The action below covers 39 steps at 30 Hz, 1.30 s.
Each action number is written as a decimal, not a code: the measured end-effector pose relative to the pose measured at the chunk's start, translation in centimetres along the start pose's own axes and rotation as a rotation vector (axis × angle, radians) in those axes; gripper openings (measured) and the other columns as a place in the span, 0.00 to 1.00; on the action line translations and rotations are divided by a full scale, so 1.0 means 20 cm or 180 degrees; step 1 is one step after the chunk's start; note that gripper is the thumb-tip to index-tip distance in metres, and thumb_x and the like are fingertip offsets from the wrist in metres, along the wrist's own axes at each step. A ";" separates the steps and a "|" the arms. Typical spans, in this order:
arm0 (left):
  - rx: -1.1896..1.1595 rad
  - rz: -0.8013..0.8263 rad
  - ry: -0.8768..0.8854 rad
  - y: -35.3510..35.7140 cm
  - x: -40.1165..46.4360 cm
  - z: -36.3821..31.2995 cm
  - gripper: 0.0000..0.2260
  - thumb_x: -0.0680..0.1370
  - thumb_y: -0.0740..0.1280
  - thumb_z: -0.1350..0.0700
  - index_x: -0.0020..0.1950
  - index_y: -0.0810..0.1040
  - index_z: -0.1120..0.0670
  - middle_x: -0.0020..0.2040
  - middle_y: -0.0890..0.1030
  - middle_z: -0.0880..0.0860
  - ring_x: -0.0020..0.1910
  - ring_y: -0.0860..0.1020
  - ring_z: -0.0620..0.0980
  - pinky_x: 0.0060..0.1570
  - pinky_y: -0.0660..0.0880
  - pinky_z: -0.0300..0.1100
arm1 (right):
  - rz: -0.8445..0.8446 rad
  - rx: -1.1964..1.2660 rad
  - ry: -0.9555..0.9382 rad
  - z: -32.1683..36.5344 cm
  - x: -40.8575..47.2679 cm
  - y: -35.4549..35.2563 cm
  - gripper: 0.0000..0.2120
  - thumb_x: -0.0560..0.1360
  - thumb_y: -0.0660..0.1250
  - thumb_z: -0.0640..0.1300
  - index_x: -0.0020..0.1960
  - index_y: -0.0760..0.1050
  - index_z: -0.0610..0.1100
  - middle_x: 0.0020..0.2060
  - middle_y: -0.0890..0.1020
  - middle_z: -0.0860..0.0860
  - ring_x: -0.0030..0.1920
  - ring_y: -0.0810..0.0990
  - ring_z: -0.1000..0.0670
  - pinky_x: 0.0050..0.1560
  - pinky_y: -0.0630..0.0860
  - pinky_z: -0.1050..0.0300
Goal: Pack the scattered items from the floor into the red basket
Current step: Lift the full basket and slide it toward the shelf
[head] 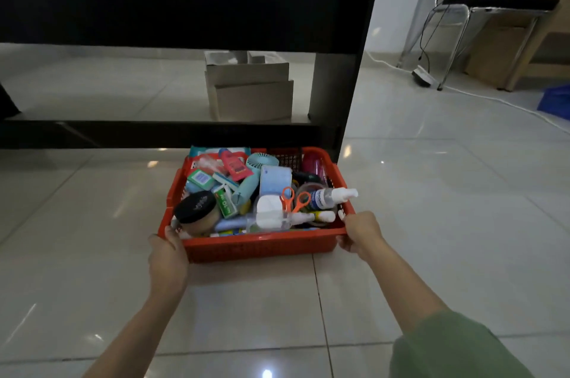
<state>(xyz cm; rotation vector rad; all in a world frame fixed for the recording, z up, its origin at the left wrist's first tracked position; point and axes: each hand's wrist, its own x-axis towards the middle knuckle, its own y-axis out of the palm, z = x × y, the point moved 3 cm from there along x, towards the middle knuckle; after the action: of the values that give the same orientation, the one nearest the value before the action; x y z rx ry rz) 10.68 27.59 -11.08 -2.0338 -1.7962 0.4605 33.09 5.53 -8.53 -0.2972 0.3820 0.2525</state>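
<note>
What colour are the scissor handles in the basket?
Orange, on the scissors near the red basket's right side; head view.

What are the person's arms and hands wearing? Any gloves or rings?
The left hand is bare, and so is its forearm as far as the picture shows: no sleeve, glove or watch. The right hand is bare too, with no glove, and I can't make out any rings. A loose green sleeve covers the right arm's upper part.
</note>
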 end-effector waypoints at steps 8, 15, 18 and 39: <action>0.0056 0.1022 -0.0282 -0.05 0.01 0.04 0.26 0.81 0.51 0.45 0.65 0.63 0.67 0.59 0.74 0.74 0.56 0.76 0.69 0.57 0.73 0.58 | 0.0031 0.0208 -0.0028 -0.06 -0.13 -0.02 0.12 0.80 0.58 0.44 0.43 0.69 0.36 0.32 0.74 0.42 0.25 0.74 0.46 0.21 0.74 0.60; 0.1118 0.1874 -0.0397 -0.46 -0.41 0.28 0.28 0.81 0.53 0.46 0.68 0.60 0.69 0.68 0.68 0.68 0.68 0.68 0.62 0.65 0.64 0.46 | 0.0970 -0.0908 0.0235 -0.31 -0.63 0.00 0.06 0.79 0.58 0.41 0.51 0.67 0.38 0.33 0.73 0.44 0.31 0.72 0.48 0.32 0.70 0.58; 0.1388 0.2123 -0.0266 -0.62 -0.65 0.34 0.26 0.81 0.52 0.46 0.66 0.64 0.68 0.67 0.71 0.67 0.66 0.70 0.61 0.62 0.66 0.46 | 0.1322 -0.1469 0.0107 -0.40 -0.91 -0.02 0.10 0.79 0.57 0.41 0.56 0.69 0.36 0.38 0.76 0.43 0.32 0.73 0.50 0.32 0.71 0.60; 0.1934 0.2381 0.0678 -1.16 -1.00 0.38 0.14 0.80 0.55 0.57 0.61 0.70 0.63 0.61 0.75 0.61 0.59 0.73 0.59 0.54 0.70 0.46 | 0.1957 -0.4743 -0.1495 -0.53 -1.76 0.24 0.20 0.79 0.54 0.38 0.71 0.63 0.42 0.68 0.69 0.41 0.66 0.70 0.41 0.62 0.69 0.52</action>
<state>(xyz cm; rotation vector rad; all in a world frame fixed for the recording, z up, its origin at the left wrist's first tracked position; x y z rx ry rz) -15.63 10.82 -6.46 -2.1080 -0.6005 0.8307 -3.51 0.02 -4.98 -1.5536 -0.2765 1.1849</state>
